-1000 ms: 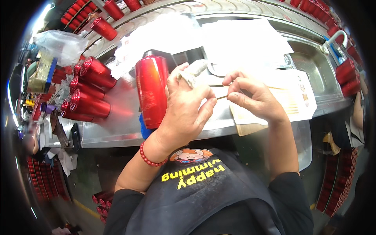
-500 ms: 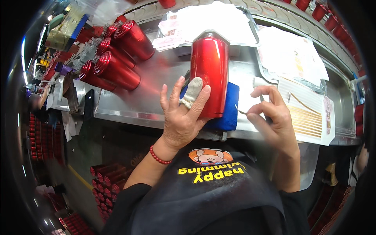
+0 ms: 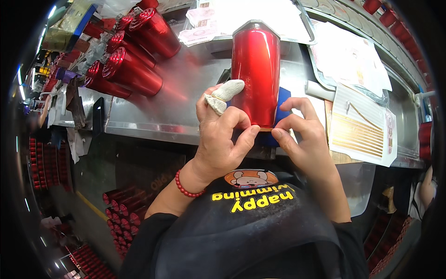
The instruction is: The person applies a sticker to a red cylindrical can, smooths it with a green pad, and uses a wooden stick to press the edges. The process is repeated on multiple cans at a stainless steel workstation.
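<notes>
A shiny red metal cylinder (image 3: 255, 76) with a grey far end lies on a blue cloth pad (image 3: 283, 97), pointing away from me. Along its near rim runs a thin gold strip (image 3: 265, 129). My left hand (image 3: 220, 130) pinches the strip's left end between thumb and forefinger, against the rim. A pale cloth cot (image 3: 230, 89) covers one finger of this hand. At the strip's other end, the thumb and forefinger of my right hand (image 3: 302, 132) are closed. On the right, a white backing sheet (image 3: 364, 125) carries several matching gold strips, one peeled askew.
Several red cylinders (image 3: 134, 69) lie at the left of the metal bench (image 3: 181, 111). Trays with white printed sheets (image 3: 346, 56) stand at the back and right. A white roll (image 3: 319, 90) sits beside the backing sheet. More red cylinders (image 3: 123, 218) are stacked below the bench.
My right hand has moved left to the cylinder's near rim with the strip. My left hand has gone from open on the cylinder's side to pinching at the rim.
</notes>
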A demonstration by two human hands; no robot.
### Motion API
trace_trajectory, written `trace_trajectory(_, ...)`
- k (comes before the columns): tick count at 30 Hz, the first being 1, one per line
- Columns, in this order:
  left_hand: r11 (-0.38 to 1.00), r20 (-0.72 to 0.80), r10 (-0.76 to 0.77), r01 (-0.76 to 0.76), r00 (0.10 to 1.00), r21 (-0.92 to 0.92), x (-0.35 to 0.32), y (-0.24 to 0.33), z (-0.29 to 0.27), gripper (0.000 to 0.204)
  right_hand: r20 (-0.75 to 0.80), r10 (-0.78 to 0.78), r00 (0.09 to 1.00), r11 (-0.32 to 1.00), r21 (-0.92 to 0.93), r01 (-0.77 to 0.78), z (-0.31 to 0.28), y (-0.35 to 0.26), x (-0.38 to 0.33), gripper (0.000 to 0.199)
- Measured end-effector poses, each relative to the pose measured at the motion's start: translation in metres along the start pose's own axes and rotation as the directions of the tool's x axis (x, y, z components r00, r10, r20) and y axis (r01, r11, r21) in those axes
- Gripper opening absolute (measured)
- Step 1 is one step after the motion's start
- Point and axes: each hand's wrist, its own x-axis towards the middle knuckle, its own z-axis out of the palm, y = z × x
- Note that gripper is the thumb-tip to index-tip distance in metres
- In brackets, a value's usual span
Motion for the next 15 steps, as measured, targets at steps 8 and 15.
trace_trajectory(8,0.990,-0.026,-0.098,0.095,0.995,-0.107,-0.006,-0.012,0.006,0.029,0.000,0.040,0.999,0.996,0.073,-0.040,0.005,0.014,-0.004,0.009)
trace_trajectory(15,0.989,-0.027,-0.123,0.121,0.992,-0.080,-0.004,-0.007,0.010,0.037,-0.005,0.067,0.998,0.992,0.107,-0.066,0.005,0.020,-0.006,0.009)
